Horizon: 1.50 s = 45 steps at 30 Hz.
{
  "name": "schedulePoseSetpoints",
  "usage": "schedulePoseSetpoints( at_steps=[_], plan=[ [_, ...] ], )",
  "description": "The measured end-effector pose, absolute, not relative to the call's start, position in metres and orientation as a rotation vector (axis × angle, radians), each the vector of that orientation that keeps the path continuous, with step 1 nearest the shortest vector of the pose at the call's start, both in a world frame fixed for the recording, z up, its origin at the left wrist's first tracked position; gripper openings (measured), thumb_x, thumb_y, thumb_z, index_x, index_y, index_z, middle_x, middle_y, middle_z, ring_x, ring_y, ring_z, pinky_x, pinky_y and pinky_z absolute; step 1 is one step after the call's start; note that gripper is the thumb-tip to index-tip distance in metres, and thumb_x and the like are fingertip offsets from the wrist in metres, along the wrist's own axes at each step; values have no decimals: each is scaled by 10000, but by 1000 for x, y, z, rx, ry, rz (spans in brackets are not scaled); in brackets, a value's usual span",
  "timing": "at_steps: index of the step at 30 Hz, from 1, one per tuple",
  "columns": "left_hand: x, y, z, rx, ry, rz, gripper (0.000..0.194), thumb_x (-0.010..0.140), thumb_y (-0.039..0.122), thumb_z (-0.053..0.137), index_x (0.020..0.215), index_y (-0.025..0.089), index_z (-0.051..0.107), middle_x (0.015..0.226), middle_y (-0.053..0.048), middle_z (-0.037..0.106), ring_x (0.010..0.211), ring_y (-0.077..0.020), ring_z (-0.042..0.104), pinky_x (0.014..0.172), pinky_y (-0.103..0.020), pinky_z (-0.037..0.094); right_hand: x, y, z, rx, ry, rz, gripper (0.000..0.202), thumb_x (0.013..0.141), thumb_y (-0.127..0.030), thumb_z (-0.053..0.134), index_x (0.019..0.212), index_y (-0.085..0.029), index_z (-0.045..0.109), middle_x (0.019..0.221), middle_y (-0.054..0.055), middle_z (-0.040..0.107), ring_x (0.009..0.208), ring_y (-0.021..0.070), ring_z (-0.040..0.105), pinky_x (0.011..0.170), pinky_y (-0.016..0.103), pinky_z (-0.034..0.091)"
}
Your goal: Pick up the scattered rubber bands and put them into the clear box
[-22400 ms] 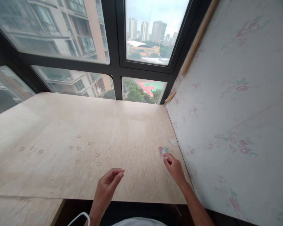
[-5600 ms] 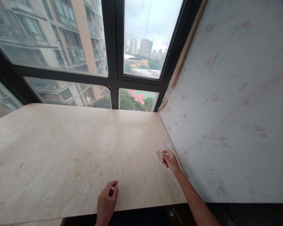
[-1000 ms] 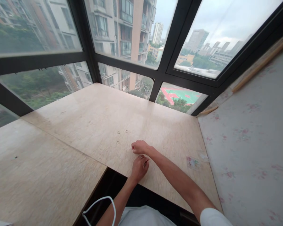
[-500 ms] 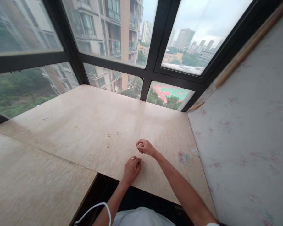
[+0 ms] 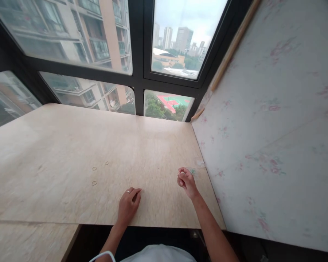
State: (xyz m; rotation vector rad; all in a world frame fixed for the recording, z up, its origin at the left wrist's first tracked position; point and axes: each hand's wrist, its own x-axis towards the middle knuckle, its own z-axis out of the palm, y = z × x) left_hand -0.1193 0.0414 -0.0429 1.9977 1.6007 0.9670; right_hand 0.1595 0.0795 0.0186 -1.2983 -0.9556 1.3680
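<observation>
My left hand (image 5: pixel 129 205) rests on the pale tabletop near its front edge, thumb and fingertips pressed together. A ring (image 5: pixel 128 191) shows on one of its fingers. Whatever those fingertips pinch, if anything, is too small to tell. My right hand (image 5: pixel 186 181) is at the right, closed with curled fingers; its contents cannot be made out. Just behind it, partly covered, lies a small clear plastic packet (image 5: pixel 192 170) with green print. Left of both hands lie three thin yellowish loops, like small rubber bands: one (image 5: pixel 94 168), another (image 5: pixel 107 163) and the nearest (image 5: pixel 94 183).
The marbled tabletop (image 5: pixel 79 142) runs back to dark-framed windows (image 5: pixel 138 78). A flower-patterned wall (image 5: pixel 248 153) bounds it on the right. A lower-left surface section (image 5: pixel 30 240) meets it at a seam. A white cable (image 5: pixel 106 253) loops by my left forearm.
My right hand has moved right, away from my left hand, to the plastic packet. The camera view has turned right. The three loops remain on the tabletop.
</observation>
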Motion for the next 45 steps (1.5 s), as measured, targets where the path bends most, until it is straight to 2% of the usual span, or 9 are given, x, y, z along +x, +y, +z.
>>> schedulePoseSetpoints(
  at_steps=[11, 15, 20, 23, 26, 30, 34, 38, 45],
  plan=[
    [-119, 44, -43, 2031, 1637, 975, 253, 888, 336, 450, 897, 188, 655, 823, -41, 636, 753, -179, 595, 697, -289, 465, 252, 54, -2, -1728, -849, 855, 269, 656, -397, 663, 764, -181, 543, 438, -71, 452, 374, 81, 358, 362, 182, 220],
    [-119, 44, -45, 2014, 1650, 950, 253, 883, 341, 455, 900, 192, 659, 823, -40, 636, 755, -183, 597, 708, -298, 469, 253, 54, -7, -1795, -923, 764, 251, 668, -367, 616, 825, -172, 598, 445, -62, 472, 390, 103, 401, 383, 196, 255],
    [-119, 44, -36, 1860, 1619, 961, 273, 865, 369, 465, 901, 194, 672, 846, -48, 648, 769, -185, 609, 702, -298, 489, 239, 44, -10, -1839, -938, 672, 287, 750, -388, 533, 925, -167, 588, 475, -62, 457, 414, 119, 405, 400, 210, 283],
    [-129, 46, -21, 1701, 1541, 963, 282, 855, 388, 475, 898, 197, 677, 868, -47, 663, 786, -181, 619, 670, -275, 500, 227, 29, -14, -1853, -950, 640, 294, 764, -405, 514, 918, -164, 583, 500, -48, 472, 430, 126, 407, 412, 221, 302],
    [-154, 51, -8, 1618, 1601, 979, 267, 835, 384, 488, 881, 197, 673, 855, -38, 666, 758, -173, 616, 654, -265, 494, 220, 13, -21, -1865, -1008, 591, 312, 744, -433, 548, 878, -157, 606, 557, -8, 539, 518, 155, 491, 504, 243, 383],
    [-206, 62, -3, 1583, 1936, 996, 273, 803, 375, 479, 881, 190, 665, 862, -42, 661, 691, -164, 593, 660, -278, 485, 223, 6, -30, -1899, -1198, 491, 370, 759, -485, 528, 893, -155, 631, 667, 50, 643, 619, 198, 598, 583, 259, 446],
    [-252, 72, -5, 1572, 2331, 660, 295, 798, 293, 462, 976, 163, 658, 928, -78, 654, 759, -199, 601, 735, -313, 466, 227, 10, -35, -1930, -1240, 454, 399, 753, -509, 508, 881, -154, 635, 667, 75, 674, 626, 223, 636, 560, 263, 464],
    [-266, 76, -5, 1648, 2414, 402, 298, 841, 246, 429, 1033, 153, 637, 1004, -101, 626, 856, -219, 605, 737, -300, 446, 227, 13, -35, -1974, -1273, 440, 422, 728, -535, 502, 877, -169, 650, 724, 100, 708, 688, 258, 674, 574, 281, 479],
    [-261, 83, 9, 1750, 2446, 167, 280, 903, 309, 385, 885, 169, 627, 921, -82, 624, 812, -226, 605, 630, -292, 402, 224, 13, -34, -2007, -1298, 401, 442, 720, -547, 484, 884, -175, 658, 740, 100, 717, 719, 270, 687, 588, 294, 480]
  ],
)
